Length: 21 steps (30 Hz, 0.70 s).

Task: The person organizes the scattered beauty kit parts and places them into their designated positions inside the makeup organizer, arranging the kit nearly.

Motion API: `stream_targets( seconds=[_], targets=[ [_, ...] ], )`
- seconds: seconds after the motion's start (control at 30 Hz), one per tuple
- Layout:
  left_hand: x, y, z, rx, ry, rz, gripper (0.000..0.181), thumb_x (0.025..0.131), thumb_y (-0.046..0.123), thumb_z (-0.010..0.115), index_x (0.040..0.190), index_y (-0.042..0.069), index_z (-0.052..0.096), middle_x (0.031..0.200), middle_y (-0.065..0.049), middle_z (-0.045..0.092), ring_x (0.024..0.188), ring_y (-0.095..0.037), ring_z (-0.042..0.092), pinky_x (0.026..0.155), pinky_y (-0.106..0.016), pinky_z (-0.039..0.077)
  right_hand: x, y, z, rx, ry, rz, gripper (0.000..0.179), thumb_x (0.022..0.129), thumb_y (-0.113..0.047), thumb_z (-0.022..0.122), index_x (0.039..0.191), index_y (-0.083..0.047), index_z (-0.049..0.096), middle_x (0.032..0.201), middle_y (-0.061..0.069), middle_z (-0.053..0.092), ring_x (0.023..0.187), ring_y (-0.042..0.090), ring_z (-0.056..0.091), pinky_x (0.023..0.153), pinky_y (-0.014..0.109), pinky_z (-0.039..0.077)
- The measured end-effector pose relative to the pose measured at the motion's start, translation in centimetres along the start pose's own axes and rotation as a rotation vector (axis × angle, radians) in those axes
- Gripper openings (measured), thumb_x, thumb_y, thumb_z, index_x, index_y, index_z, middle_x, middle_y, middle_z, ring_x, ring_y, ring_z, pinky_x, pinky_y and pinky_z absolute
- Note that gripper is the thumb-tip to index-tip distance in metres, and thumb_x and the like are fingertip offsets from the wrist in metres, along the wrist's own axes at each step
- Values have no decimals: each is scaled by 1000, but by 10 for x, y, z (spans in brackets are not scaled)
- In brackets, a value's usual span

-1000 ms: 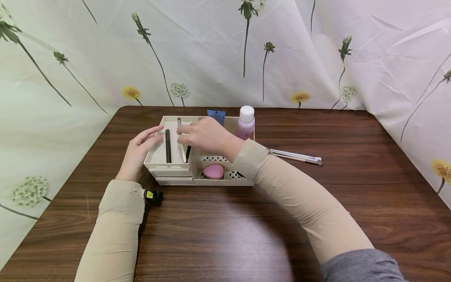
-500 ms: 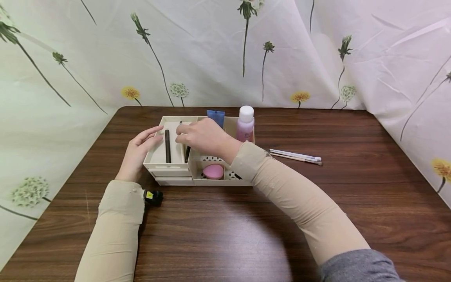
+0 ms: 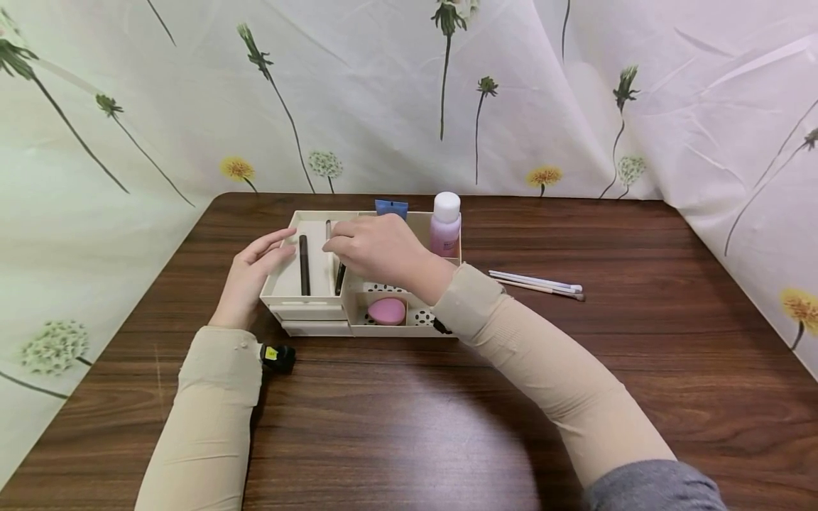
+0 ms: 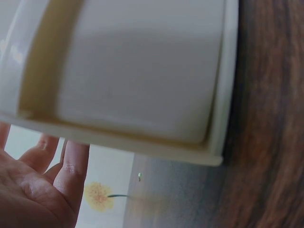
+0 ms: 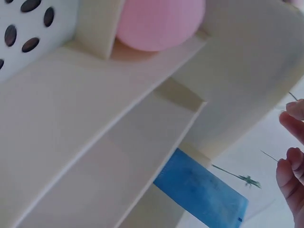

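Note:
A cream makeup organizer (image 3: 307, 301) stands on the table. My left hand (image 3: 249, 280) rests at its left side, fingers extended along the rim; the left wrist view shows the tray's wall (image 4: 142, 146) above the fingers. Over the middle of the organizer hovers my right hand (image 3: 386, 245), its fingers loosely bent. In the right wrist view the fingertips (image 5: 285, 173) are apart and nothing shows between them. A makeup brush (image 3: 329, 231) lies in the top-left tray, partly hidden by the right hand. Beside it lie a dark pen (image 3: 304, 266) and a second dark stick (image 3: 340, 280).
A pink makeup sponge (image 3: 387, 311), a blue tube (image 3: 391, 207) and a bottle (image 3: 445, 231) with a white cap sit in other compartments. Several brushes (image 3: 537, 282) lie on the table (image 3: 383, 419) to the right. A floral cloth (image 3: 396, 92) hangs behind.
The right hand lowered the brush into the tray and let go of it, then shifted slightly to the right. The left hand has stayed in place.

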<state>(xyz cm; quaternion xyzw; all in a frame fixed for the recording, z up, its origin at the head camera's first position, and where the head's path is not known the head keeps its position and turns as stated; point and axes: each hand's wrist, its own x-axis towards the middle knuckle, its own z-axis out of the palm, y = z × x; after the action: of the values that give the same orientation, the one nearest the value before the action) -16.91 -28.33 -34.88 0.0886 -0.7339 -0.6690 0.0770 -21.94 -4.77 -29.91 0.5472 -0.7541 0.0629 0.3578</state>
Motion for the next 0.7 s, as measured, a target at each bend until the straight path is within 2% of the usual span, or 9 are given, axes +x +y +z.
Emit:
stream_targets(
  seconds=[0.2, 0.47, 0.7],
  targets=[
    [-2, 1, 1, 12, 5, -2, 43, 91, 34, 72, 133, 25, 65, 115, 14, 60, 109, -3, 53, 85, -12, 43, -6, 1, -17, 77, 36, 73, 21, 95, -16, 59, 101, -24, 78, 92, -11, 73, 88, 5, 70, 52, 24, 48],
    [-1, 2, 0, 29, 6, -3, 43, 92, 33, 71, 134, 26, 64, 113, 14, 60, 108, -2, 53, 86, -13, 44, -15, 3, -37, 148, 97, 149, 14, 94, -19, 66, 100, -21, 78, 88, -11, 74, 69, 6, 65, 52, 24, 46],
    [-1, 2, 0, 74, 8, -20, 45, 92, 37, 70, 136, 27, 62, 123, 10, 59, 111, -3, 52, 90, -16, 42, -31, 7, -48, 231, 161, 182, 13, 90, -13, 69, 98, -16, 79, 86, -7, 75, 68, 6, 64, 53, 22, 44]
  ],
)
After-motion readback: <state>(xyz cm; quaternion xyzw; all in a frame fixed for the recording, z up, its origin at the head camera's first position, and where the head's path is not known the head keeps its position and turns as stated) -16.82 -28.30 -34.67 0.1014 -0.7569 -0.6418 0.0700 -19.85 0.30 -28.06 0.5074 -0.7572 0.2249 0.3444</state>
